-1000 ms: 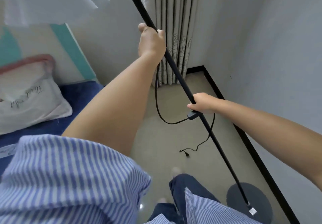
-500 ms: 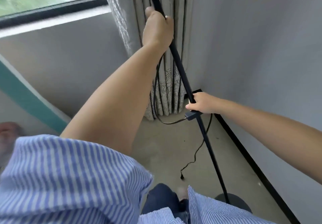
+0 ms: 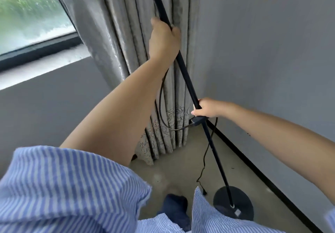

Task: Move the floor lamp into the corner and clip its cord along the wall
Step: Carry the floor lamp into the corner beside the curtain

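The floor lamp's thin black pole (image 3: pixel 187 80) slants from top centre down to its round black base (image 3: pixel 233 202) on the floor at lower right. My left hand (image 3: pixel 164 41) grips the pole high up. My right hand (image 3: pixel 206 108) grips it lower, just above a small black switch box (image 3: pixel 198 120). The black cord (image 3: pixel 161 109) loops from the box up behind my left wrist. Another length hangs down from the box, and its plug end (image 3: pixel 204 192) lies on the floor beside the base. The lamp's head is out of view.
A grey pleated curtain (image 3: pixel 137 55) fills the corner straight ahead. A grey wall (image 3: pixel 268 51) with a black skirting strip (image 3: pixel 253 167) runs along the right. A window (image 3: pixel 30 20) and its sill are at upper left. My striped shirt and dark trouser leg fill the bottom.
The view has swung away from the bed and pillow toward the curtain corner. The lamp has come closer to the corner, still gripped in both hands, and its base shows fully again.
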`<state>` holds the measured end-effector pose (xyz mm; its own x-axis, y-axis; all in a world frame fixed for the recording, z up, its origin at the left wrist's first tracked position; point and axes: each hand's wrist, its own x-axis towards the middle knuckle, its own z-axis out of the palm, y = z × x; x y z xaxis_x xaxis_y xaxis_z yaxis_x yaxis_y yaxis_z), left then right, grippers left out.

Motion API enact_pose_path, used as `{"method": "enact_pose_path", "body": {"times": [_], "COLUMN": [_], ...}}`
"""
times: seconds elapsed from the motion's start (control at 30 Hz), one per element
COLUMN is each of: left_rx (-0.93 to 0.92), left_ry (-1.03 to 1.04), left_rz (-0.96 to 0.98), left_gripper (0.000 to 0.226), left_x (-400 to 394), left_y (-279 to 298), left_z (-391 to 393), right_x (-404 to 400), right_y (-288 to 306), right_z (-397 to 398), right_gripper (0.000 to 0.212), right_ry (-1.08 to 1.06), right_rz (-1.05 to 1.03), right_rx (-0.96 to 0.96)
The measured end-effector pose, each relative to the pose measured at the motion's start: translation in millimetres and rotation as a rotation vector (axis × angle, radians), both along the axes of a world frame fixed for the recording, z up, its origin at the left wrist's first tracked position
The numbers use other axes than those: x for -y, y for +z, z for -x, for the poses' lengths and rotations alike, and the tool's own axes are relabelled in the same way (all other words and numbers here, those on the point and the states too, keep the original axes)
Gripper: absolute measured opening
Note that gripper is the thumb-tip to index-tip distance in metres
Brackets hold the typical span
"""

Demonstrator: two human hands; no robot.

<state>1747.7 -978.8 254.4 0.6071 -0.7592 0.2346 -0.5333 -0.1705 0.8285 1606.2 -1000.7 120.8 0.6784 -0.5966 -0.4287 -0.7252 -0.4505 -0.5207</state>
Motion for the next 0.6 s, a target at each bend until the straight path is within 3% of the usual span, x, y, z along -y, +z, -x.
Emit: {"method": "enact_pose_path", "body": {"times": [0.3, 0.5, 0.6], "left_rx": [-0.071, -0.321, -0.328], "left_ry": [-0.03, 0.054, 0.108], "left_rz": [0.005, 0.041, 0.036], "left_gripper": [0.034, 0.04, 0.044], "left_x": [64.7, 92.8, 103.2], "left_y": [-16.5, -26.3, -31.4], "left_z": [-36.0, -38.7, -30.2], "right_x": [75.3, 124.7, 149.0], "right_y": [-18.5, -36.8, -47.2], "right_z": [-53.9, -69.5, -69.7], "right_gripper": [0.023, 0.031, 0.035], "right_ry": [-0.001, 0.077, 0.13], "right_rz": [0.025, 0.102, 0.157], "right_rx": [-0.055, -0.035, -0.032]}}
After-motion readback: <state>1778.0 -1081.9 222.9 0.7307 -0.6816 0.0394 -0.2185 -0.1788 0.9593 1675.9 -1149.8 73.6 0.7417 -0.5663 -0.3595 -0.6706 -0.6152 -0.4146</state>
